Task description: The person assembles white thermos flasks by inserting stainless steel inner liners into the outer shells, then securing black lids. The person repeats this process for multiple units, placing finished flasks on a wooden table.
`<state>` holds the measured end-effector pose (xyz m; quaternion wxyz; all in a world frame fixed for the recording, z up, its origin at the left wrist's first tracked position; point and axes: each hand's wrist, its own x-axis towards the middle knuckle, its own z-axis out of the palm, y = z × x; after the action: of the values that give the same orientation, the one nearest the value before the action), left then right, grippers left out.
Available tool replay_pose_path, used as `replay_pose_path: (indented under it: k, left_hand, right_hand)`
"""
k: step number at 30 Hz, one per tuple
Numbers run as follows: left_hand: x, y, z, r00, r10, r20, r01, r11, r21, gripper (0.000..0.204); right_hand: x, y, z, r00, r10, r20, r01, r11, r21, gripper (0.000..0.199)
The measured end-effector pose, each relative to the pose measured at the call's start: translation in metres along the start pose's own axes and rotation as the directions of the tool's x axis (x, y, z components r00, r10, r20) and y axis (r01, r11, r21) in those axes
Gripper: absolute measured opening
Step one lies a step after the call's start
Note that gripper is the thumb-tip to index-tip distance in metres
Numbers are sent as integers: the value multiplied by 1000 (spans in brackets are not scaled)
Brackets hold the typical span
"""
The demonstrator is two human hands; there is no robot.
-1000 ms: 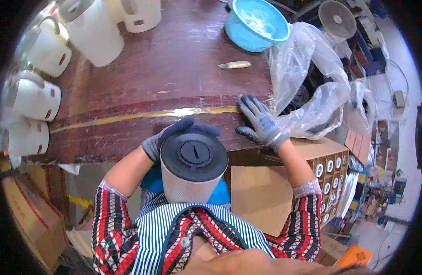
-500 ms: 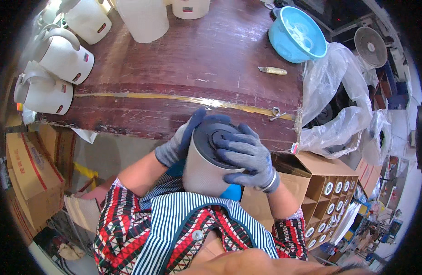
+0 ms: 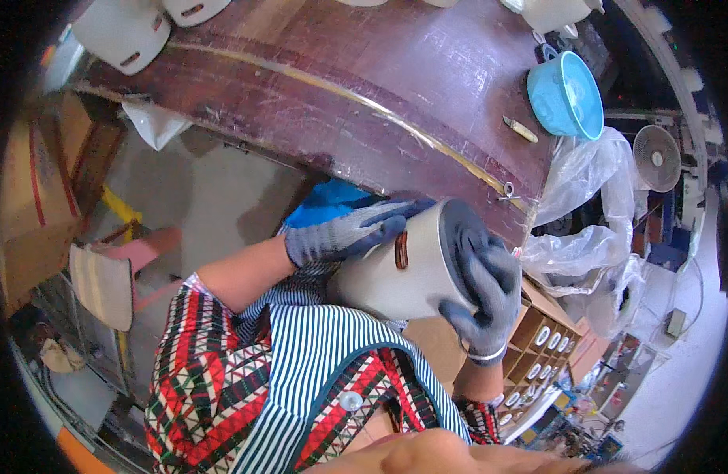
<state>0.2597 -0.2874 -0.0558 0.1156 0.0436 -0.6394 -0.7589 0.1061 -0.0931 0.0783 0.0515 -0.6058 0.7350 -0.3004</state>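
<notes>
A white jug [image 3: 427, 272] with a small brown oval mark on its side lies tilted over my lap, its dark round base [image 3: 458, 221] turned up and to the right. My left hand [image 3: 340, 235], in a grey-blue glove, rests along the jug's upper side with the fingers stretched over it, steadying it. On the base end, my gloved right hand [image 3: 490, 296] has its fingers bent over the dark base and its thumb on the white wall. The far end of the jug is partly hidden by my left hand and the striped apron.
The dark red table [image 3: 316, 118] has a utility knife [image 3: 521, 129], a small metal ring tool [image 3: 507, 192] and a light blue basin [image 3: 544, 99] at its right. White jugs [image 3: 123, 35] stand at far left. A divided cardboard box [image 3: 530, 347] and clear plastic bags [image 3: 577, 253] are at right.
The jug has gone from nearly upright to tilted, its base swinging right. My left hand has slid from the rim to the side. The view has turned, shifting the table.
</notes>
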Motion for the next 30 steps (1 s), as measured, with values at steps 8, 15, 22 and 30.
replay_pose_path:
  k: [8, 15, 22, 30]
  left_hand:
    - [-16, -102, 17, 998, 48, 28, -55, 935, 351, 47]
    - [-24, -79, 18, 988, 146, -54, -117, 924, 364, 45]
    - [-35, -98, 15, 988, 120, -100, -76, 929, 362, 48]
    - [-35, -50, -13, 970, -65, -235, 74, 997, 31, 43]
  right_hand:
    - [-125, 8, -19, 997, 53, -51, -27, 913, 407, 58]
    - [-104, 17, -13, 917, 383, 111, -399, 877, 269, 89]
    - [-88, 3, -5, 971, 175, 162, -199, 969, 148, 72]
    - [-16, 58, -28, 895, 424, 141, -412, 663, 625, 78]
